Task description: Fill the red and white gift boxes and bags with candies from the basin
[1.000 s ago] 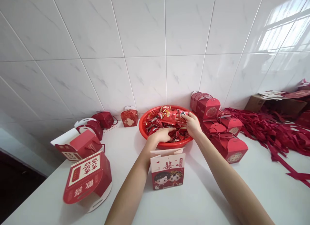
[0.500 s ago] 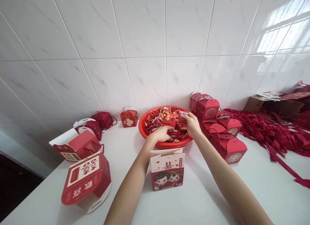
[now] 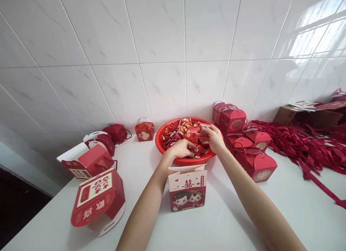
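Pinching red-wrapped packet (image 3: pixel 206 126) in right hand (image 3: pixel 215 138) at two o'clock in red plastic basket (image 3: pixel 196 160), still picking with left hand (image 3: pixel 181 148) at six, hold unclear.

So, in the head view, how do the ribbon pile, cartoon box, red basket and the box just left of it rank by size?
Ribbon pile
Red basket
Cartoon box, perhaps enlarged by nearness
Box just left of basket
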Demonstrator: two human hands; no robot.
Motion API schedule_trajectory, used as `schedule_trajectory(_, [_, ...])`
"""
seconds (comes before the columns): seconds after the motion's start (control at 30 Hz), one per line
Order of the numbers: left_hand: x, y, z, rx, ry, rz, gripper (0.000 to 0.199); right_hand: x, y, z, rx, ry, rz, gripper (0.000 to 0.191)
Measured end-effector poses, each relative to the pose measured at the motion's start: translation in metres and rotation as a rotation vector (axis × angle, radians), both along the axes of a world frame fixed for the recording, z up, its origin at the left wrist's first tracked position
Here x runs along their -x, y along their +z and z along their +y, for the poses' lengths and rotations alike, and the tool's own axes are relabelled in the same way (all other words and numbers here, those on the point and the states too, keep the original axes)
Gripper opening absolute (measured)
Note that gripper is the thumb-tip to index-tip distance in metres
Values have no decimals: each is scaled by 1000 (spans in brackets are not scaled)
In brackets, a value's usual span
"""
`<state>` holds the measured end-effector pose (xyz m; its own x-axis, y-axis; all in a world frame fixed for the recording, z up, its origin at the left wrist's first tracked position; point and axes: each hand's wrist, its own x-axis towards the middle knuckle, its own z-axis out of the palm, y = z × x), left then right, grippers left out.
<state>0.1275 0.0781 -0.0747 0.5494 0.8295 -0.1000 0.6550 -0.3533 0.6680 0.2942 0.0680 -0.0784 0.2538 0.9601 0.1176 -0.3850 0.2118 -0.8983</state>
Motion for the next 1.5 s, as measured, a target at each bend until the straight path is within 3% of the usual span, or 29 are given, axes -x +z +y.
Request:
schedule_trajectory(0.1, [-2,1,-1,8,49,-108,38,0,-1,2,-16,-15,19,24])
schedule_trajectory(0.23, [-3,-1,3,-64,214,-341,14,-1,-2,3,-29,-32,42,21])
schedule_trajectory(0.33, [-2,-5,7,-122,320,-429,13,-2,-2,2,-18,-53,29,21])
schedule_trajectory(0.53, [-2,-6,5,-145,252,-244,17,-2,-2,2,4,-52,-2,21])
schedule_trajectory(0.7, [-4,-3,-2,-145,258,19,45,-1,-2,-1,2,-63,-20,22])
schedule_trajectory(0.83, [-6,1,-4,-53,131,144,58,0,-1,-2,-20,-48,-11,23])
schedule_trajectory(1.03, [-7,7,-5,-42,0,338,57,-1,-2,0,-17,-43,-30,26])
schedule_trajectory(1.23, [-3,-3,3,22,-21,134,43,-1,-2,1,-24,-27,-42,28])
schedule_trajectory(1.37, [-3,-7,3,30,52,-28,29,-1,-2,1,-27,-29,-41,26])
schedule_trajectory(1.5, [-4,-4,2,-60,188,-169,10,-1,-2,1,-14,-55,-38,24])
